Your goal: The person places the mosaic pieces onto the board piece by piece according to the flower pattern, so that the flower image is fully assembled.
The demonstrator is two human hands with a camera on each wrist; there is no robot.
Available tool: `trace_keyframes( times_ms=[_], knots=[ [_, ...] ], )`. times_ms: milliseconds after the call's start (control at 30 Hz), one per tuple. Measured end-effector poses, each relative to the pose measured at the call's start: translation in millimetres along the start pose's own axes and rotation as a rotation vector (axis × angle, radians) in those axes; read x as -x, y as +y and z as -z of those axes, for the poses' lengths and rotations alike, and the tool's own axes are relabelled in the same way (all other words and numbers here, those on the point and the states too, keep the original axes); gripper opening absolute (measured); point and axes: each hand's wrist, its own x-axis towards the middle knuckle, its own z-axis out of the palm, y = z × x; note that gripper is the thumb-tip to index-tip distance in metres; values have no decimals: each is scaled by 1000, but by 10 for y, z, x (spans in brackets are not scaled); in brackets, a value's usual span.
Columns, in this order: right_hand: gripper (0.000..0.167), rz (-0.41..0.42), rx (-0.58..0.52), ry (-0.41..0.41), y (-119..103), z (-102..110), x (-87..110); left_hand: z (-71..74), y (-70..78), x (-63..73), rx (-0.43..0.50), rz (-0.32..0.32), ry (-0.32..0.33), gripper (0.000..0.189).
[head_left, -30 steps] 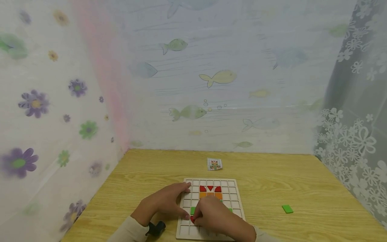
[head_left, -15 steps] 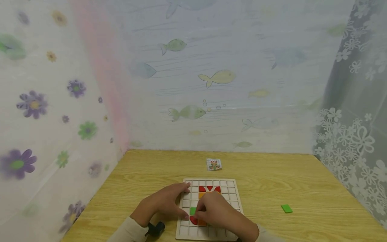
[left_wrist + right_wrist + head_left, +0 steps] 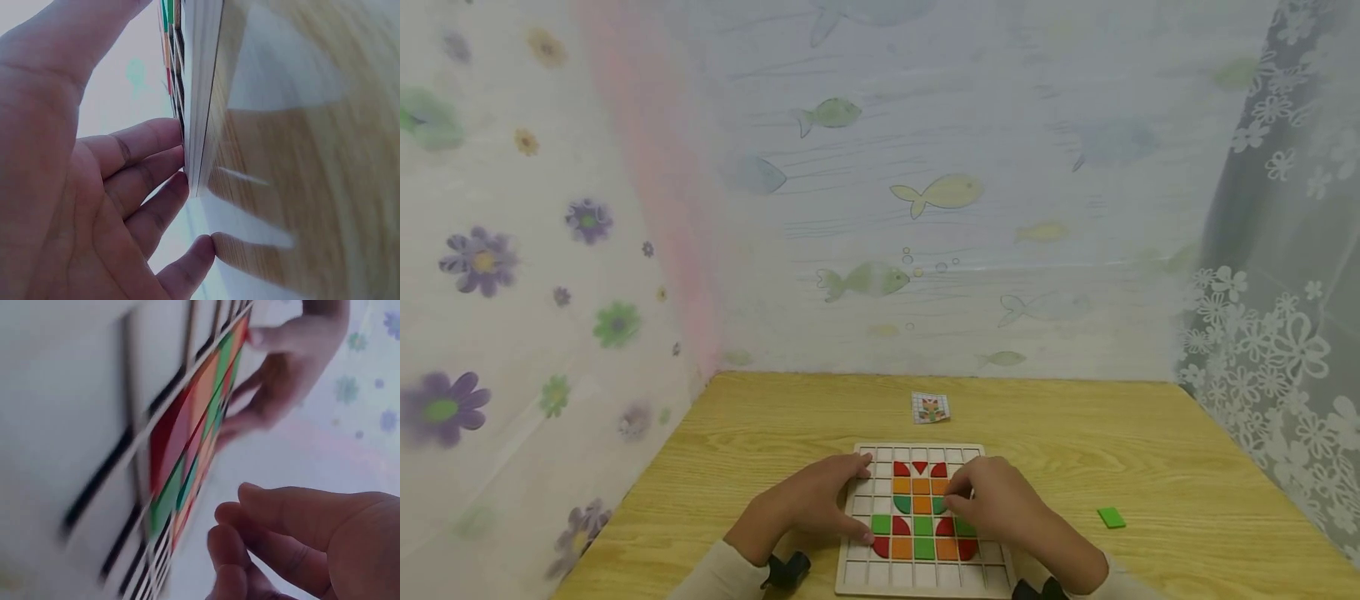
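Note:
A pale wooden grid board (image 3: 880,575) lies on the table, its middle cells filled with flat red, orange and green tiles. My left hand (image 3: 808,507) rests along the board's left edge, fingers extended and thumb spread toward the lower left red tile (image 3: 881,547). The left wrist view shows its fingertips (image 3: 178,182) touching the side of the board. Over the board's right side is my right hand (image 3: 1003,507), beside a dark green tile (image 3: 938,505) and partly covering a green square tile (image 3: 964,528). Its fingers (image 3: 284,509) are loosely bent with nothing between them.
A loose green square tile (image 3: 1111,517) lies on the table to the right. Beyond the board sits a small printed card (image 3: 931,408) with a coloured grid picture. Patterned sheets (image 3: 880,333) line the back and sides of the wood-grain table (image 3: 760,417).
My right hand has moved right from the board's lower left, uncovering the tiles in the middle. My left hand stays at the left edge.

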Motion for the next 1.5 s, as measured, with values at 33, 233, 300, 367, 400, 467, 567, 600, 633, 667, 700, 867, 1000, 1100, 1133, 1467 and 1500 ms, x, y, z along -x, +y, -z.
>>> trace_keyframes(
  times_ms=[33,233,300,367,400,467,567,600,633,667,700,867,1000,1100,1133,1467,1500],
  knots=[
    [10,-24,20,13,34,31,12,-3,2,-2,-3,3,1,102],
    [6,-175,69,78,230,208,89,-2,21,11,-12,9,0,103],
    [4,-205,86,100,310,280,127,3,27,15,-13,8,1,103],
    [1,-223,103,114,397,361,172,7,32,17,-15,6,4,103],
    [2,-228,109,118,441,406,196,9,35,17,-13,4,6,103],
    [7,-235,117,120,525,493,245,15,37,16,-15,3,11,104],
    [12,-244,99,116,638,615,319,21,34,15,-19,5,18,105],
    [14,-247,88,114,672,652,344,22,32,15,-19,6,20,106],
    [15,-246,82,114,707,684,365,23,30,15,-21,9,19,106],
    [16,-247,73,113,741,716,387,22,27,15,-20,11,19,106],
    [17,-247,66,108,775,748,407,22,27,16,-20,12,17,106],
    [24,-212,32,73,1017,901,488,22,40,23,-9,21,8,103],
    [32,-133,-43,6,1304,1047,552,34,60,44,1,11,10,103],
    [35,-64,-119,-73,1529,1148,605,44,67,56,9,-6,11,102],
    [35,-42,-141,-99,1599,1175,625,44,66,58,11,-10,11,103],
    [38,50,-364,-292,1950,1254,737,14,21,24,0,-5,7,104],
    [37,45,-378,-304,1949,1251,738,10,14,18,-6,-5,8,104]
  ],
)
